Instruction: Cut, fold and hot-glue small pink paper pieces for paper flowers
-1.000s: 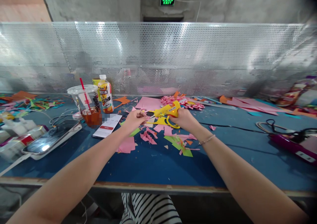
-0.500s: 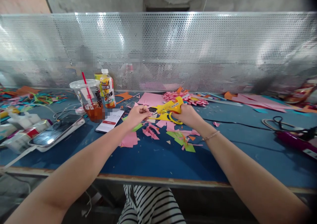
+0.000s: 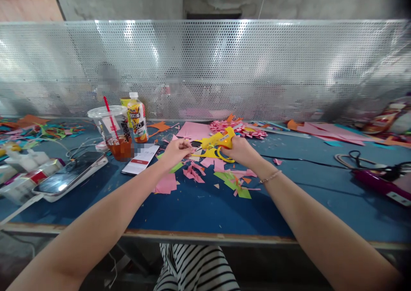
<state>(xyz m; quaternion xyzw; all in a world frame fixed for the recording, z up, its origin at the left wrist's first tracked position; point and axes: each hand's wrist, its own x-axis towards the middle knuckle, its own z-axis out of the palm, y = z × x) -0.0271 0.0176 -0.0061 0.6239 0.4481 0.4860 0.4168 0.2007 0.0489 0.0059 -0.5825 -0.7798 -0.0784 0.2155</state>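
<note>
My right hand is wrapped round the handle of a yellow hot glue gun, whose nozzle points left. Close to the nozzle tip, my left hand has its fingers pinched together; whatever lies between them is too small to make out. Yellow-handled scissors rest on the table just under the glue gun, partly hidden by it. Pink paper scraps and green paper pieces are scattered in front of my hands. Behind the gun sits a bundle of fringed pink paper strips beside a flat pink sheet.
Left of my hands stand a plastic cup with a red straw, a drink bottle and a lit phone. Another phone lies farther left. A black cable runs right towards a purple device. A perforated metal screen closes the back.
The camera view has shifted slightly up and to the right. Both hands and the glue gun stay in nearly the same place over the table.
</note>
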